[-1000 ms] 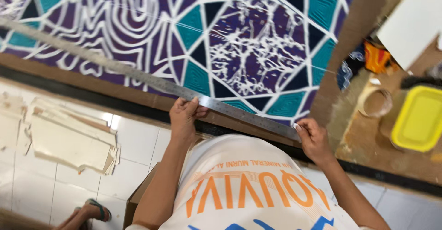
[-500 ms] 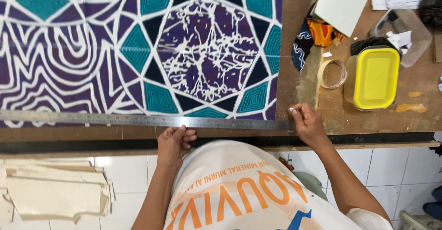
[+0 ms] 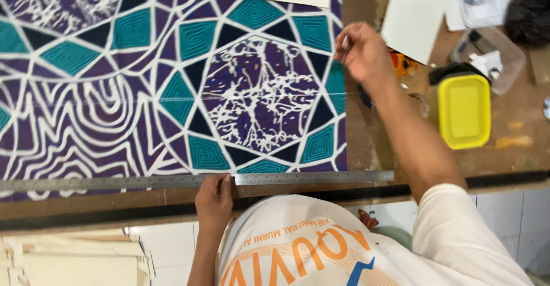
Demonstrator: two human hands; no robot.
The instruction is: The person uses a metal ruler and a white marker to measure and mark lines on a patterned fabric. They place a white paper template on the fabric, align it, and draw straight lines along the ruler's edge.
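Right hand [image 3: 361, 51] has lifted off the steel ruler's [image 3: 286, 179] end to the patterned panel's [image 3: 172, 91] far right edge, fingers pinched, on what cannot be told. Left hand [image 3: 215, 200] lies flat, pinning the ruler along the panel's near edge. Step judged: trimming or marking setup; next calls for a steady ruler.

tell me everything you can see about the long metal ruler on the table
The metal ruler is a long, thin, flat strip, silvery grey, with fine graduation marks along its edge. It lies flat and almost level along the near edge of the patterned purple and teal sheet, covering that sheet's lower border, on the brown wooden table. Its left end runs out of view; its right end stops just past the sheet's corner. The left hand presses on it near the middle. The right hand is away from it.
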